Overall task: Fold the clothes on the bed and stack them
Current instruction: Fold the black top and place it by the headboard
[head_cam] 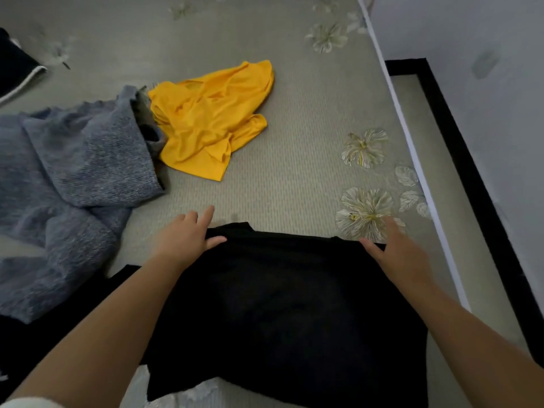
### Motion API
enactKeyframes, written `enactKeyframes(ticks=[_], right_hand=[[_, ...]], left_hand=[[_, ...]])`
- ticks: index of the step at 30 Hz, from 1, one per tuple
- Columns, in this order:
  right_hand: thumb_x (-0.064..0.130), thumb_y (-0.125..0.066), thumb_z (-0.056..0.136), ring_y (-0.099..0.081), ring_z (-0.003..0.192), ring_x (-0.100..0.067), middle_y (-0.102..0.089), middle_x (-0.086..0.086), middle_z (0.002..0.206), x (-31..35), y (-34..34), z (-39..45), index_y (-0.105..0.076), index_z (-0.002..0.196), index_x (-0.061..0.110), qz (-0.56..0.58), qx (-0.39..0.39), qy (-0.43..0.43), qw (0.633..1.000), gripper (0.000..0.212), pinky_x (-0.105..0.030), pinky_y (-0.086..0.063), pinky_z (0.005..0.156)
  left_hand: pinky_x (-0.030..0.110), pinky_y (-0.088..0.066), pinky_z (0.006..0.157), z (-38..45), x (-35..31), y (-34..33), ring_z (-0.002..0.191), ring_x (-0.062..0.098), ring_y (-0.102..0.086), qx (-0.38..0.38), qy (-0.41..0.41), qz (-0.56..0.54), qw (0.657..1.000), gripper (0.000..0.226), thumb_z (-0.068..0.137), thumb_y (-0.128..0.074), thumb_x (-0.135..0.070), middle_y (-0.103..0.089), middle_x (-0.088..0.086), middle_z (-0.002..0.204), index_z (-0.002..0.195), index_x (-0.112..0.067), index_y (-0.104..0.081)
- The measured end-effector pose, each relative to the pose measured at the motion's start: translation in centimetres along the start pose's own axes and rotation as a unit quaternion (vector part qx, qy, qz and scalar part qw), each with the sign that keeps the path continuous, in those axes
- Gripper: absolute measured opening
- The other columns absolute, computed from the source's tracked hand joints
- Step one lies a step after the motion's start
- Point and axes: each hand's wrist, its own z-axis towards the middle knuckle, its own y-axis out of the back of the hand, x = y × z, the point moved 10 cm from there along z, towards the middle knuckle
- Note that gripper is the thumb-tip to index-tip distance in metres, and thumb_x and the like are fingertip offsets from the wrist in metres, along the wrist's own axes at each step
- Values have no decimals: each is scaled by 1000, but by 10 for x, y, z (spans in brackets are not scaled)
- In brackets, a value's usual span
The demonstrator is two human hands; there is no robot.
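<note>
On the near part of a grey, flower-patterned bed (294, 178), a person's two bare hands work the far edge of a black garment (279, 319) spread flat before them. From the head view, the left hand (184, 235) has its thumb curled over the garment's far left corner with the forefinger stretched toward the bedcover, a grip on the cloth; the right hand (397, 248) lies at the far right corner, thumb on the fabric, fingers blurred, and whether it pinches or only presses cannot be told. The job looks early: this black piece appears partly folded at best, and no finished stack is in sight. Left to do are a crumpled yellow shirt (212, 119) further up the bed and a rumpled blue-grey knitted sweater (73, 184) to the left, its edge touching the yellow one. A dark cloth with a pale border (17, 66) sits at the far left corner. To the right, a white wall (471, 83) hems the bed in; nothing crowds the black garment itself.
</note>
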Motion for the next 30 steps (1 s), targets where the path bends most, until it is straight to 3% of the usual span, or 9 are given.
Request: enactKeyframes(ticks=[5, 9, 13, 16, 18, 20, 24, 27, 30], right_hand=[[58, -43, 85, -62, 93, -30, -63, -11, 110, -10, -34, 35, -15, 144, 18, -74, 56, 10, 996, 76, -36, -47, 74], [58, -44, 85, -60, 100, -27, -62, -9, 114, -7, -45, 56, -21, 142, 15, -96, 56, 36, 993, 75, -35, -47, 79], [62, -38, 85, -59, 102, -27, -63, -9, 113, -8, -54, 64, -22, 142, 18, -117, 86, 42, 988, 74, -33, -45, 79], [63, -37, 84, -58, 104, -27, -62, -10, 112, -16, -58, 66, -21, 143, 22, -95, 145, 28, 984, 73, -34, -45, 82], [61, -35, 86, -58, 102, -28, -62, -11, 110, -17, -53, 66, -24, 142, 20, -108, 160, 28, 981, 70, -36, -45, 84], [53, -36, 89, -57, 98, -32, -63, -15, 105, -9, -31, 64, -38, 135, 11, -113, 86, 46, 989, 63, -41, -45, 84], [31, -37, 86, -56, 104, -40, -63, -24, 105, 22, 14, 13, -62, 108, -7, -50, -109, 151, 981, 50, -56, -43, 88], [29, -32, 95, -47, 116, -32, -64, -18, 112, 41, -9, -45, -67, 103, 1, -80, -102, 289, 949, 46, -51, -30, 101], [38, -14, 99, -55, 113, -35, -64, -12, 116, 21, -35, -51, -69, 105, 10, -170, -36, 306, 936, 63, -47, -30, 103]], left_hand=[[36, -45, 74, 43, -8, -25, 106, 28, -52, 36, -20, 40, 998, 74, 85, -38, -62, -52, 9, 120, 143, -19, -22], [34, -45, 80, 63, -9, -52, 112, 26, -49, 86, -38, 88, 992, 77, 84, -31, -66, -47, 7, 127, 145, -22, -14], [34, -39, 87, 70, -7, -68, 116, 25, -46, 113, -52, 126, 984, 76, 83, -29, -69, -48, 5, 128, 143, -24, -19], [39, -38, 88, 75, -7, -53, 112, 29, -50, 94, -72, 145, 982, 83, 78, -25, -73, -54, 9, 123, 139, -18, -34], [45, -47, 77, 71, -20, -32, 96, 36, -61, 36, -113, 77, 990, 90, 82, -11, -72, -64, 18, 105, 119, -6, -59], [52, -50, 72, 60, -31, -12, 90, 43, -64, -16, -128, 25, 991, 91, 89, -3, -63, -66, 25, 100, 104, 0, -67], [60, -44, 83, 24, -76, -6, 106, 46, -57, -30, -155, -23, 987, 76, 97, -8, -49, -59, 27, 117, 109, -1, -65], [55, -44, 89, -15, -117, -15, 108, 42, -57, -14, -191, -94, 977, 71, 98, -11, -44, -61, 22, 116, 107, -2, -66], [53, -43, 91, -43, -128, -39, 108, 40, -58, 59, -167, -110, 978, 76, 96, -6, -49, -62, 18, 116, 108, -5, -67]])
